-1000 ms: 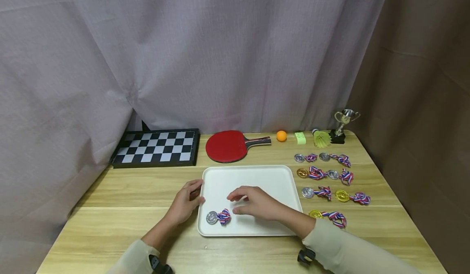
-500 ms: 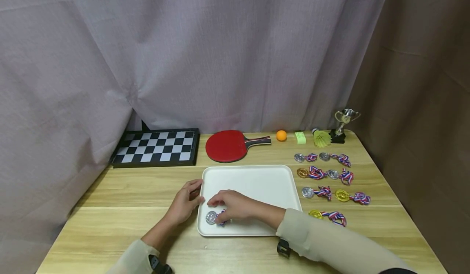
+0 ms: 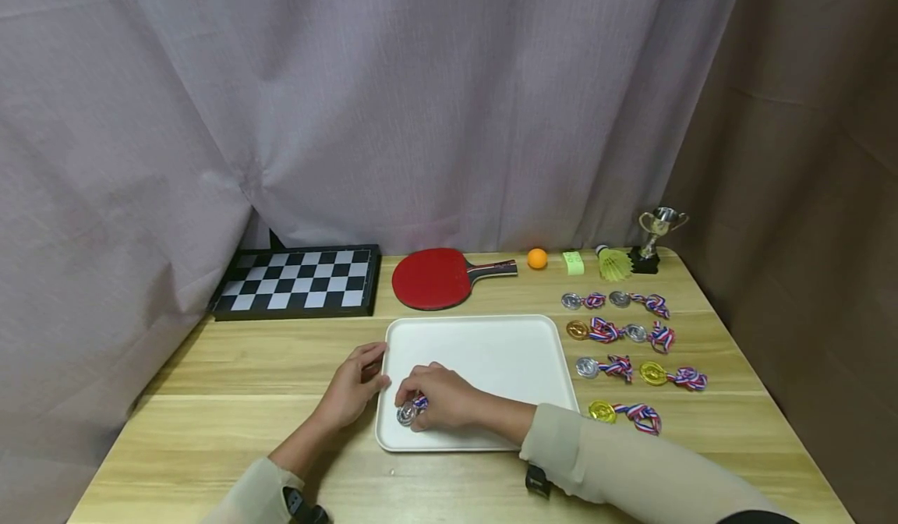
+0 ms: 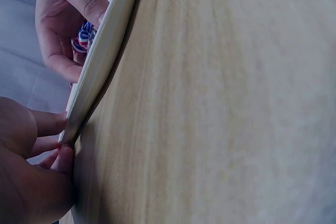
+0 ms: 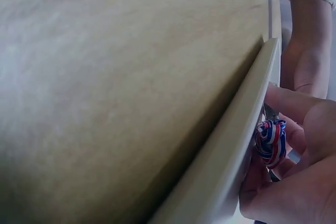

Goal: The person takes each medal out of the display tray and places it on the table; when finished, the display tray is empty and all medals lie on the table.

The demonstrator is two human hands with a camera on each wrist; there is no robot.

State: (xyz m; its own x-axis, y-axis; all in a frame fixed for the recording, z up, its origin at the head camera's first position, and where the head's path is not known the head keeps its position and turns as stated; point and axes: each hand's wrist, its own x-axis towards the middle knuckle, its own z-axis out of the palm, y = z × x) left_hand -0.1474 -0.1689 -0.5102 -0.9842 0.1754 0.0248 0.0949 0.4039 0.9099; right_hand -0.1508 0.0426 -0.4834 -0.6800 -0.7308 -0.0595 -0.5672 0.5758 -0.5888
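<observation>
On the white tray (image 3: pixel 491 352), near its front left corner, lies a silver medal (image 3: pixel 407 413) with a red, white and blue ribbon. My right hand (image 3: pixel 442 399) pinches this medal and its bunched ribbon (image 5: pixel 271 142) between thumb and fingers, partly hiding the ribbon in the head view. My left hand (image 3: pixel 351 387) is at the tray's left edge, with its thumb and fingertips touching the rim from outside. The left wrist view shows the left fingers (image 4: pixel 50 123) against the tray's wall.
Several more medals, such as a gold medal (image 3: pixel 602 412), lie right of the tray. Behind stand a folded chessboard (image 3: pixel 298 282), a red table tennis bat (image 3: pixel 431 278), an orange ball (image 3: pixel 537 259), a small yellow-green block (image 3: pixel 573 263), a shuttlecock (image 3: pixel 614 264) and a trophy cup (image 3: pixel 655 235).
My right hand has moved left over the tray, and its fingers have closed on the silver medal, which has shifted slightly. The left hand stays at the tray's edge.
</observation>
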